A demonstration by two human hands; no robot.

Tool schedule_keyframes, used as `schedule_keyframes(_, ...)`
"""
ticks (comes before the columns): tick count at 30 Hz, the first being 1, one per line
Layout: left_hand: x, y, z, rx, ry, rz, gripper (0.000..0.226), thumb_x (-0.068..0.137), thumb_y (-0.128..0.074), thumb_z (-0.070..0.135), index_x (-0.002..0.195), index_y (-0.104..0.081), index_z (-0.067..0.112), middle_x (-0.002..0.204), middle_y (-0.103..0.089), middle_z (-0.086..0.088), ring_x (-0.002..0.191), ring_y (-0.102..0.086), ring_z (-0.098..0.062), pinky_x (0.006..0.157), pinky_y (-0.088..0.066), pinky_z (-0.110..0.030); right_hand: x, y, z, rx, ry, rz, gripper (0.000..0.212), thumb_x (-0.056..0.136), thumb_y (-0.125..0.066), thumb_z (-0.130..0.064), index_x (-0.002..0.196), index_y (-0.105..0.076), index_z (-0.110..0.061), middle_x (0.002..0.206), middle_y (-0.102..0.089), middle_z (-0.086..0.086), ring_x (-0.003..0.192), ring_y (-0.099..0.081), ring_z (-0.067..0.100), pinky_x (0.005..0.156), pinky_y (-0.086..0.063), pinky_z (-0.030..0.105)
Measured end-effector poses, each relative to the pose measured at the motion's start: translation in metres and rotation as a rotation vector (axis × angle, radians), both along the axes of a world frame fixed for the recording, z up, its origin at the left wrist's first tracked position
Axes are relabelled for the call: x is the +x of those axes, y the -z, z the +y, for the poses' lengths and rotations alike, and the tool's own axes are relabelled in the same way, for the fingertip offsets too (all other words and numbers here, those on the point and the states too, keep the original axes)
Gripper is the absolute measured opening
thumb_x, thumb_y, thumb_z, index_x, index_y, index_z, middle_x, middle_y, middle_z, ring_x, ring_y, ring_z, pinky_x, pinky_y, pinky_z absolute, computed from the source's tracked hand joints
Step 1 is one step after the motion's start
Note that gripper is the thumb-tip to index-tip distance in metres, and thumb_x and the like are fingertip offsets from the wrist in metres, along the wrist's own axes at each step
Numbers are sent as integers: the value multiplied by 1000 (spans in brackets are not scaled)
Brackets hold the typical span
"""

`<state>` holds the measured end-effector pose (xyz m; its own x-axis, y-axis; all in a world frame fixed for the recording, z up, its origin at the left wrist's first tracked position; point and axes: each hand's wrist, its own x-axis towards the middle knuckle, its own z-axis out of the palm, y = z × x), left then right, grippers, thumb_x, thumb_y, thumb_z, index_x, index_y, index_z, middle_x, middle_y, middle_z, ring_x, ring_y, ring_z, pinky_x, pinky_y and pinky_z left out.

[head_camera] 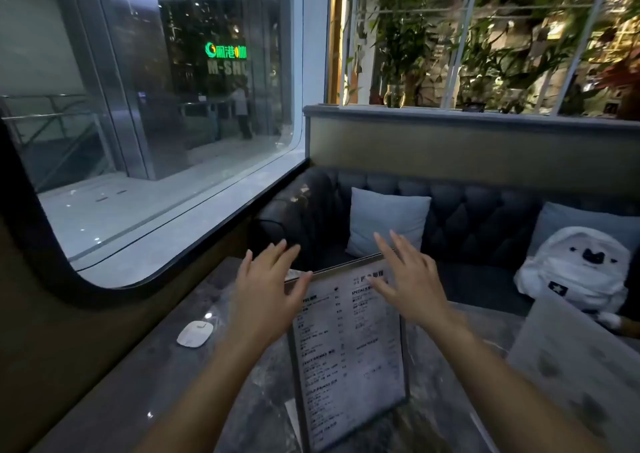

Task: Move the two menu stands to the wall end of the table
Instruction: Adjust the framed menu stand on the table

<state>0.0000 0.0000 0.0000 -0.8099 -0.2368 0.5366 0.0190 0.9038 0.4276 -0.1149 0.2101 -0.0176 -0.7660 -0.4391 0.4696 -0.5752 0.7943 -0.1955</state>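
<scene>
Dark marble bench (214,400) carries the printed menu stand (349,359) right in front of you, upright, long axis vertical, face towards you and leaning slightly back. The second stand (575,373) sits near right. Expect a stiff, light, slick panel; take it by both side edges. Your left hand (266,296) and right hand (412,286) hover at its top edge, each grip spread apart, clasping nothing.

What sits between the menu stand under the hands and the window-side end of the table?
Only a small white puck-like device lies on the table on that side, left of the menu stand. Both hands, left and right, are open at its top edge.
</scene>
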Motion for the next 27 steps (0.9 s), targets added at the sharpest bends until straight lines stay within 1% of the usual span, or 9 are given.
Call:
schedule_keyframes(2,2,2,0,16,44,9,29,88,-55,30,115,-60,20,121,-64,-3,116,-54,-19,112,-20,-40,-1,3,0,49,-15,-32,69,87,-41,-54,142,-5,-35,156,-9,1,142,-3,13,111,-14,37)
schedule_keyframes(4,6,5,2,52,61,-11,20,88,-55,22,106,-65,22,104,-72,1,96,-63,-20,105,-31,-41,-2,8,-1,88,-19,-60,67,88,-40,-54,142,-7,-35,156,-10,0,142,-2,13,111,-13,36)
schedule_keyframes(6,7,7,3,104,73,1,21,87,-56,17,104,-66,23,98,-73,0,87,-64,-22,88,-45,-40,-5,10,-1,94,-17,-56,65,88,-40,-54,142,-13,-33,156,-15,-1,142,-4,13,110,-13,36)
schedule_keyframes(7,7,7,3,114,69,20,21,86,-57,15,104,-66,23,96,-73,-1,85,-64,-22,79,-48,-38,-6,9,-2,92,-10,-43,63,87,-40,-54,142,-18,-32,154,-19,-1,142,-6,12,110,-14,36)
schedule_keyframes(9,6,7,3,102,50,39,21,86,-56,14,102,-67,23,96,-72,-1,84,-63,-22,70,-46,-33,-9,7,-2,87,6,-14,58,88,-40,-53,139,-27,-28,151,-28,-3,141,-12,12,107,-16,35)
schedule_keyframes(11,4,8,4,111,42,38,21,87,-55,14,101,-67,23,97,-71,0,87,-62,-21,68,-43,-29,-9,6,-2,76,16,9,54,88,-40,-53,135,-34,-28,147,-35,-4,139,-17,11,102,-18,35)
schedule_keyframes(17,3,10,3,120,41,35,18,86,-55,15,94,-67,25,92,-71,0,83,-62,-21,63,-40,-29,-8,5,-3,47,19,5,50,87,-42,-52,131,-39,-29,142,-40,-6,136,-24,11,97,-21,36)
schedule_keyframes(23,-3,12,1,136,36,31,18,87,-55,15,96,-67,23,98,-71,0,89,-62,-23,64,-40,-30,-1,8,2,13,78,67,46,85,-46,-51,125,-46,-29,128,-52,-5,123,-38,14,87,-25,36)
schedule_keyframes(27,-11,15,2,150,75,32,16,89,-52,18,97,-66,20,95,-69,-2,88,-61,-21,63,-41,-30,8,9,11,-3,115,106,44,83,-52,-49,121,-51,-26,124,-56,-1,117,-44,20,86,-29,39)
